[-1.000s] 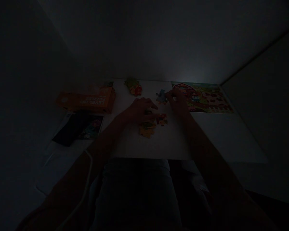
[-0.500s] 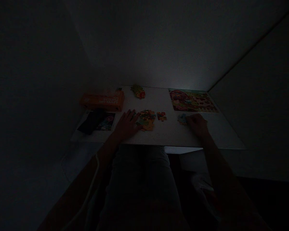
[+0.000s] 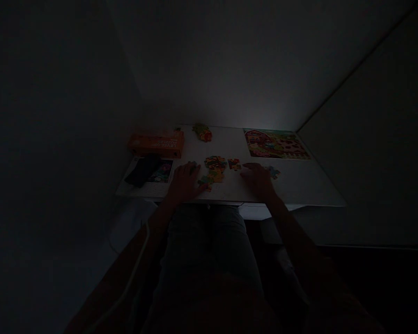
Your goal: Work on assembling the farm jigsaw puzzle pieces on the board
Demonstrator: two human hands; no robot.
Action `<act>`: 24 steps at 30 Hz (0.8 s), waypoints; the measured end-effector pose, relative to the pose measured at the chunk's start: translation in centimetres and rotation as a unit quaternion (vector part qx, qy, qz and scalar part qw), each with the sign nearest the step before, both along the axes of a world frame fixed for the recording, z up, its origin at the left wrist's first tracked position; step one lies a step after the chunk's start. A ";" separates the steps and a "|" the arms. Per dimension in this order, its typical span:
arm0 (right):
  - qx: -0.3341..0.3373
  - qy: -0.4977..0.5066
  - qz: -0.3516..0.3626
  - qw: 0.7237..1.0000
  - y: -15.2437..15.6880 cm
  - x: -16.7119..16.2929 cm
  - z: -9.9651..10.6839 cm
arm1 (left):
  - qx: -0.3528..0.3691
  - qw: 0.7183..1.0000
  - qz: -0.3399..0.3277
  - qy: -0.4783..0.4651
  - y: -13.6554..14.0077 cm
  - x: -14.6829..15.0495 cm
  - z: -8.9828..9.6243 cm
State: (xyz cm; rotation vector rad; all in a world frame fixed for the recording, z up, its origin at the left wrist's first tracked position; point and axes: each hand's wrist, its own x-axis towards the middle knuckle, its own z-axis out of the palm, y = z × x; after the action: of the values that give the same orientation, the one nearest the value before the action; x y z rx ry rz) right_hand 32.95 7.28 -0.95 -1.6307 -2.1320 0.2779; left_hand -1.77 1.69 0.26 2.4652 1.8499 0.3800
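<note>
The scene is very dark. My left hand (image 3: 185, 182) lies on the table with fingers spread, at the left side of a loose pile of puzzle pieces (image 3: 215, 174); its thumb reaches the pile's lower edge. My right hand (image 3: 259, 180) is over the table with thumb and forefinger apart, the fingertips close to a small joined puzzle section (image 3: 234, 164). I see nothing held in it. Behind the right hand, bluish puzzle pieces (image 3: 274, 172) lie partly covered. A farm picture sheet (image 3: 275, 144) with a red barn lies at the back right.
An orange puzzle box (image 3: 156, 144) stands at the back left of the white table (image 3: 299, 185). Before it, a dark cloth-like item (image 3: 142, 170) rests on a printed picture card (image 3: 162, 170). More pieces (image 3: 202, 132) are heaped near the wall.
My right hand has moved left from the bluish pieces towards the small joined section, and its fingers have opened. The left hand stays beside the pile. The view has shifted slightly.
</note>
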 end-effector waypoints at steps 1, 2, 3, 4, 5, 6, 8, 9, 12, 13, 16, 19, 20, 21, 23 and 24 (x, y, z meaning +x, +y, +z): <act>0.000 0.002 0.031 1.000 0.0 -1.6 0.0 | -0.004 1.000 -0.001 -0.005 0.1 0.0 0.0; -0.001 0.000 0.060 0.998 0.1 -3.1 0.0 | -0.006 1.000 -0.003 -0.010 0.1 0.0 -0.1; -0.001 -0.006 0.084 0.996 0.3 -4.5 0.0 | -0.008 1.000 -0.003 -0.014 0.2 0.0 -0.1; -0.002 -0.015 0.107 0.994 0.6 -5.6 0.0 | -0.010 1.000 -0.001 -0.015 0.2 0.0 -0.2; -0.002 -0.025 0.128 0.991 0.9 -6.6 0.0 | -0.013 1.000 0.001 -0.014 0.3 0.0 -0.2; 0.000 -0.035 0.148 0.988 1.2 -7.3 0.1 | -0.015 1.000 0.006 -0.012 0.3 0.0 -0.2; 0.007 -0.050 0.173 0.984 1.7 -8.0 0.2 | -0.014 1.000 0.020 -0.005 0.3 0.1 -0.2; 0.011 -0.055 0.175 0.983 1.8 -8.1 0.3 | -0.012 1.000 0.026 -0.001 0.3 0.2 -0.2; 0.006 -0.078 0.143 0.987 2.0 -7.4 0.3 | -0.005 0.999 0.034 0.012 0.3 0.3 -0.1; 0.003 -0.085 0.129 0.988 2.1 -7.1 0.2 | -0.005 0.999 0.033 0.016 0.4 0.3 0.0; 0.007 -0.082 0.093 0.992 2.3 -5.9 -0.2 | -0.005 0.999 0.030 0.017 1.2 0.3 0.1; 0.026 -0.062 0.050 0.996 2.3 -5.3 -0.7 | -0.004 1.000 0.025 -0.001 2.6 0.4 -0.1; 0.031 -0.059 0.040 0.997 2.3 -5.2 -0.9 | -0.005 1.000 0.022 -0.007 3.1 0.4 -0.2; 0.036 -0.057 0.031 0.997 2.3 -5.3 -1.0 | -0.008 1.000 0.020 -0.012 3.5 0.5 -0.3; 0.038 -0.054 0.019 0.998 2.4 -5.5 -1.2 | -0.016 1.000 0.012 -0.018 4.3 0.6 -0.5; 0.039 -0.054 0.013 0.998 2.5 -5.7 -1.2 | -0.018 1.000 0.007 -0.018 4.5 0.6 -0.6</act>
State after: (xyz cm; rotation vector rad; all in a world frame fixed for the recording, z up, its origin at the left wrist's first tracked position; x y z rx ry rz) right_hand 27.27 9.81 -2.18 -1.6083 -2.2145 0.1152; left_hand -1.17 6.17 -0.29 2.4076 1.8446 0.3855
